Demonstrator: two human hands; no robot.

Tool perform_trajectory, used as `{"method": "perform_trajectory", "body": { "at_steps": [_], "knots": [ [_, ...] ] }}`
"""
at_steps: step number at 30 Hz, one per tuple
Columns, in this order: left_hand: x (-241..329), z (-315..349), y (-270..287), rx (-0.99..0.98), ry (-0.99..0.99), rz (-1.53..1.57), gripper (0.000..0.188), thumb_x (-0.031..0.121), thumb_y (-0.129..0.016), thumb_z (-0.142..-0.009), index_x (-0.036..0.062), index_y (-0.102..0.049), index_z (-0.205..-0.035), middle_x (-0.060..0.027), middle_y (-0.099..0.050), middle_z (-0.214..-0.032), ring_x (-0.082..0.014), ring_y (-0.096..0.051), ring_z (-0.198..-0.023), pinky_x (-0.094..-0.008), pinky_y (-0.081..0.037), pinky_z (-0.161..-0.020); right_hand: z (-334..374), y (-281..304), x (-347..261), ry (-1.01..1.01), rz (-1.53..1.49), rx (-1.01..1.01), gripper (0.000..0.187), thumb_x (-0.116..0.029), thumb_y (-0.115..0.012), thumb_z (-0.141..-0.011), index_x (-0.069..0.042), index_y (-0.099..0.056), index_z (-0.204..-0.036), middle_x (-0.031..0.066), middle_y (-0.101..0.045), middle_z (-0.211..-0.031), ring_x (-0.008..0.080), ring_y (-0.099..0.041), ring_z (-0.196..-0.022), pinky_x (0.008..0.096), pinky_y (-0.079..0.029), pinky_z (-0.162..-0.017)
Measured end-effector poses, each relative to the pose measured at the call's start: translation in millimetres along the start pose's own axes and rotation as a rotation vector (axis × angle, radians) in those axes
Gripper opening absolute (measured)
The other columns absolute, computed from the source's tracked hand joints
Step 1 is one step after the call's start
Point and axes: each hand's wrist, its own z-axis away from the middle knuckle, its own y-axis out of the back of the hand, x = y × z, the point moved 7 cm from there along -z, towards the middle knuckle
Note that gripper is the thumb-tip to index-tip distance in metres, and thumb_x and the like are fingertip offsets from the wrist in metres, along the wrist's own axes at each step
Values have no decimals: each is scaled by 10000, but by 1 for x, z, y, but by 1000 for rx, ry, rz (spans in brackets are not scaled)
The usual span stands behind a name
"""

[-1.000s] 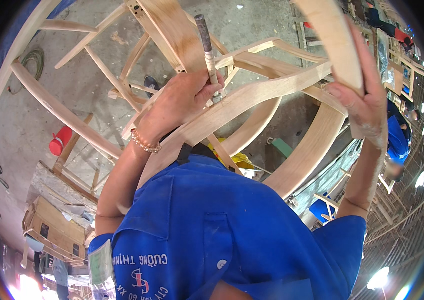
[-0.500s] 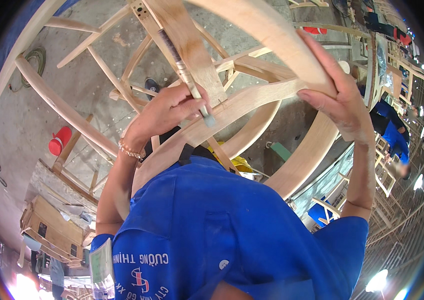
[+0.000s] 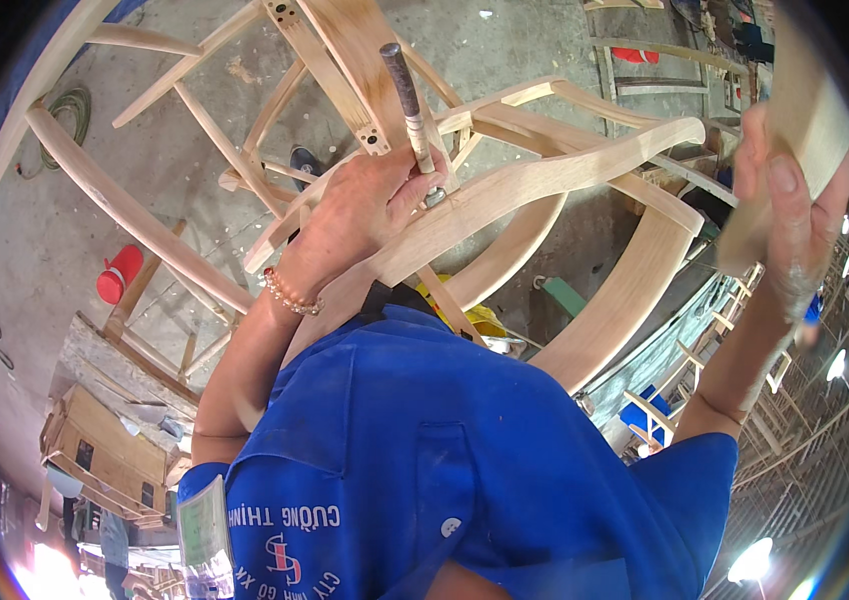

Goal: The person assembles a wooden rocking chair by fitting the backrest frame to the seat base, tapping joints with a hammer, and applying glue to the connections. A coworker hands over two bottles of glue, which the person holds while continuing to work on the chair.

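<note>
My left hand is closed round a slim stick-like tool with a dark handle, a pale wrapped shaft and a short grey tip; whether it is a brush or a blade I cannot tell. Its tip is at the face of a long, curved wooden chair part that crosses in front of my body. Out to the right, my right hand grips a separate thick wooden piece, raised and partly blurred. Behind the curved part, a flat wooden board slopes down toward my left hand.
Pale wooden chair frames stand on the grey concrete floor to the left. There, too, are a red object and a coiled hose. Something yellow and a green block show below the curved part.
My right hand has swung the wooden piece away to the right, off the curved chair part. My left hand has shifted slightly up and right, its tool now more upright.
</note>
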Motion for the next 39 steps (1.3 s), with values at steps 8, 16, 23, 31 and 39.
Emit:
{"method": "perform_trajectory", "body": {
  "at_steps": [8, 16, 23, 31, 39],
  "knots": [
    [-10, -5, -2, -156, 45, 203, 171, 152, -529, -963, 30, -622, -1039, -99, -677, -842, -167, -670, -764, -273, -517, -701, -7, -75, 6, -149, 106, -274, 780, -103, -663, -782, -68, -322, -1483, 113, -402, -1480, 211, -420, -1331, 308, -328, -1080],
    [-30, -11, -2, -408, 170, 493, 181, 168, -512, -969, 47, -634, -1026, -71, -670, -1073, -153, -652, -951, -281, -523, -816, -6, -62, 20, -82, 81, -61, 830, -69, -673, -750, -50, -300, -1492, 89, -460, -1403, 157, -501, -1158, 248, -399, -943],
    [-50, 25, 4, -102, 373, 801, 173, 170, -493, -983, 61, -579, -1087, -82, -660, -1118, -159, -636, -992, -302, -528, -854, 7, -45, 32, -239, -28, 14, 868, -32, -676, -753, -60, -253, -1510, 12, -535, -1023, 62, -467, -801, 174, -411, -759],
    [-19, 18, 10, -43, 155, 232, 155, 146, -511, -974, 30, -582, -1049, -53, -659, -981, -109, -586, -814, -278, -488, -732, 0, -52, 21, -82, 20, 75, 867, -12, -665, -741, -59, -262, -1506, 13, -569, -1068, 71, -476, -791, 192, -420, -723],
    [-10, 16, 6, -18, 75, -49, 129, 90, -544, -920, 46, -613, -1020, -101, -527, -663, -175, -487, -573, -318, -392, -574, 2, -24, -2, -18, 104, 41, 759, -33, -648, -794, -76, -319, -1476, 110, -594, -1145, 120, -588, -939, 260, -497, -793]
  ]
}}
